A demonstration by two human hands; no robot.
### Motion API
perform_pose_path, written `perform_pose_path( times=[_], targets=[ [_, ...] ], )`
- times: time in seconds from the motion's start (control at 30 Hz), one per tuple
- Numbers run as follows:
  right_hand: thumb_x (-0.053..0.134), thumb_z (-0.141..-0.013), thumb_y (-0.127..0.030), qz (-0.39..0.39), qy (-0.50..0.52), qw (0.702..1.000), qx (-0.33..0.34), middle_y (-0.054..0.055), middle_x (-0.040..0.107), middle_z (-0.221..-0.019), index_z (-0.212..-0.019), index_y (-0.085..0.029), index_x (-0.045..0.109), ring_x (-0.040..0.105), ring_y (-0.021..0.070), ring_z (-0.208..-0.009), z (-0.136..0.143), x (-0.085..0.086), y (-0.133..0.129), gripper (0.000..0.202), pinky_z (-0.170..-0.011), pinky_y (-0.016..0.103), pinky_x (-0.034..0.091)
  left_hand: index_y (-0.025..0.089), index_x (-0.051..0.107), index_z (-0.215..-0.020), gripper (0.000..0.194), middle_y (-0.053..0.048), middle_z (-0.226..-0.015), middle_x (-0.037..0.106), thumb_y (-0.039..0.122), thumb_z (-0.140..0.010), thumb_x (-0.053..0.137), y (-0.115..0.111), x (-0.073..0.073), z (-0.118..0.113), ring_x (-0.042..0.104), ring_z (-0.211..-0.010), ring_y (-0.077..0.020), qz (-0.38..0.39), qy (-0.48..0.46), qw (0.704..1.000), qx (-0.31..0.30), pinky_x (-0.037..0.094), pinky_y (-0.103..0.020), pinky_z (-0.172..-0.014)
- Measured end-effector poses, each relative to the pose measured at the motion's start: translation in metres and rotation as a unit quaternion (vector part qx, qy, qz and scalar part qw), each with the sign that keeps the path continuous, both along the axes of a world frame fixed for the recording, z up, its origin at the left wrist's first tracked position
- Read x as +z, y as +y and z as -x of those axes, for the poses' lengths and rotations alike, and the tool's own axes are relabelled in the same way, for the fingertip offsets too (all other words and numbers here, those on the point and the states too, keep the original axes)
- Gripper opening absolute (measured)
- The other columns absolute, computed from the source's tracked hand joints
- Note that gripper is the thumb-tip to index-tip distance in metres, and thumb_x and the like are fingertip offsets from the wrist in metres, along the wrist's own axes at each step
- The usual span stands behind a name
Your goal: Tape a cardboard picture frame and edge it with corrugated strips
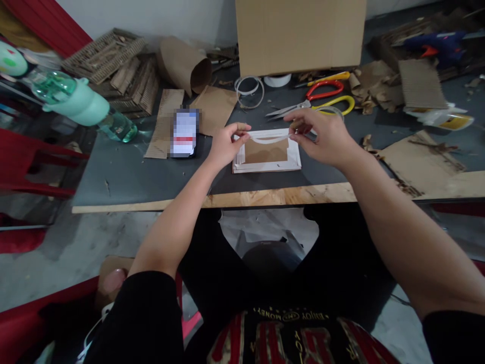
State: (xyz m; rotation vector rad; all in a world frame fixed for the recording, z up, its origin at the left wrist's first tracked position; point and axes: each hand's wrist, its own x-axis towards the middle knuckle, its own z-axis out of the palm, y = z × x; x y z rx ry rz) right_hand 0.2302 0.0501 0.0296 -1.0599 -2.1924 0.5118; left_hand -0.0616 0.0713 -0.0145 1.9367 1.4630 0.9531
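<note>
A small rectangular cardboard piece with a white border lies on the table in front of me. Above its far edge a thin white strip sags between my hands. The fingertips of my left hand pinch the strip's left end. My right hand is closed on its right end, and the strip seems to run on past that hand. Just beyond my right hand are scissors with red handles and a pair with yellow handles, partly hidden by the hand.
A phone rests on cardboard at left, near a green bottle. Stacked corrugated pieces and a large cardboard sheet stand at the back. A blue glue gun, glue bottle and cardboard scraps lie right.
</note>
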Motion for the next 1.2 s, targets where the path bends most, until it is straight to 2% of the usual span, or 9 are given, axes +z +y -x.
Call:
perform_pose_path(
  times=[0.07,0.2,0.37,0.47,0.63,0.77,0.97,1.1,1.2],
  targets=[
    [0.066,-0.091,-0.035,0.011,-0.004,1.0,-0.024,0.005,0.082,-0.105,-0.129,-0.034,0.068,0.074,0.0274,-0.087,-0.001,-0.001,0.001,0.038,-0.092,0.051,0.06,0.024,0.078,-0.114,0.022,-0.007,-0.118,0.086,0.014,-0.095,0.074,0.001,-0.001,0.001,0.08,-0.108,-0.022,-0.007,-0.005,1.0,0.006,0.061,-0.034,-0.089],
    [0.072,-0.089,-0.04,0.051,0.004,0.99,-0.133,0.004,0.083,-0.102,-0.13,-0.035,0.063,0.074,0.0308,-0.09,-0.005,-0.005,0.009,0.042,-0.098,0.055,0.058,0.025,0.072,-0.108,0.018,-0.003,-0.103,0.086,0.015,-0.093,0.075,0.008,-0.006,0.004,0.08,-0.097,-0.0206,-0.004,-0.021,0.999,0.03,0.061,-0.037,-0.092],
    [0.078,-0.082,-0.035,0.088,-0.007,0.972,-0.22,0.004,0.083,-0.088,-0.123,-0.031,0.061,0.075,0.0323,-0.094,-0.007,-0.025,0.032,0.045,-0.1,0.056,0.056,0.026,0.058,-0.109,0.039,-0.003,-0.086,0.082,0.012,-0.083,0.084,0.018,-0.018,-0.001,0.078,-0.087,-0.0258,0.042,0.034,0.994,0.092,0.063,-0.047,-0.093],
    [0.08,-0.081,-0.037,0.106,-0.006,0.971,-0.215,0.002,0.081,-0.084,-0.12,-0.031,0.061,0.075,0.0327,-0.099,-0.003,-0.037,0.042,0.045,-0.1,0.056,0.057,0.027,0.053,-0.105,0.045,-0.004,-0.084,0.08,0.008,-0.079,0.084,0.024,-0.025,-0.002,0.078,-0.093,-0.031,0.04,0.06,0.99,0.119,0.061,-0.053,-0.097],
    [0.079,-0.084,-0.038,0.097,-0.001,0.978,-0.187,0.0,0.082,-0.088,-0.117,-0.038,0.061,0.075,0.0302,-0.099,0.004,-0.043,0.045,0.037,-0.101,0.055,0.057,0.028,0.054,-0.1,0.04,-0.006,-0.094,0.08,0.009,-0.077,0.081,0.039,-0.039,0.011,0.077,-0.102,-0.0315,-0.015,0.046,0.995,0.093,0.062,-0.049,-0.097],
    [0.081,-0.081,-0.034,0.079,-0.013,0.98,-0.184,0.002,0.082,-0.092,-0.118,-0.036,0.063,0.076,0.0344,-0.098,0.007,-0.054,0.048,0.041,-0.096,0.06,0.059,0.028,0.06,-0.096,0.035,-0.006,-0.092,0.078,0.008,-0.074,0.078,0.049,-0.046,0.017,0.074,-0.1,-0.0315,-0.036,0.067,0.994,0.081,0.062,-0.05,-0.099],
    [0.086,-0.078,-0.036,0.07,0.004,0.983,-0.172,0.003,0.082,-0.089,-0.116,-0.033,0.064,0.079,0.0362,-0.098,0.007,-0.07,0.055,0.044,-0.093,0.06,0.062,0.027,0.058,-0.073,0.032,-0.006,-0.078,0.071,0.01,-0.064,0.083,0.05,-0.031,0.007,0.071,-0.086,-0.0313,0.008,0.112,0.986,0.121,0.063,-0.05,-0.087],
    [0.089,-0.072,-0.033,0.091,0.001,0.981,-0.169,0.002,0.081,-0.084,-0.109,-0.032,0.064,0.079,0.0353,-0.095,0.005,-0.072,0.058,0.044,-0.093,0.058,0.062,0.027,0.059,-0.067,0.031,-0.004,-0.068,0.066,0.011,-0.06,0.084,0.045,-0.02,0.003,0.071,-0.081,-0.0305,0.039,0.118,0.988,0.097,0.064,-0.05,-0.085],
    [0.09,-0.072,-0.033,0.103,-0.013,0.983,-0.154,0.001,0.08,-0.083,-0.106,-0.032,0.063,0.079,0.0356,-0.096,0.002,-0.073,0.06,0.043,-0.094,0.059,0.061,0.027,0.061,-0.065,0.031,-0.004,-0.067,0.067,0.013,-0.058,0.088,0.042,-0.019,0.001,0.071,-0.08,-0.0315,0.054,0.115,0.987,0.094,0.064,-0.052,-0.085]
  ],
)
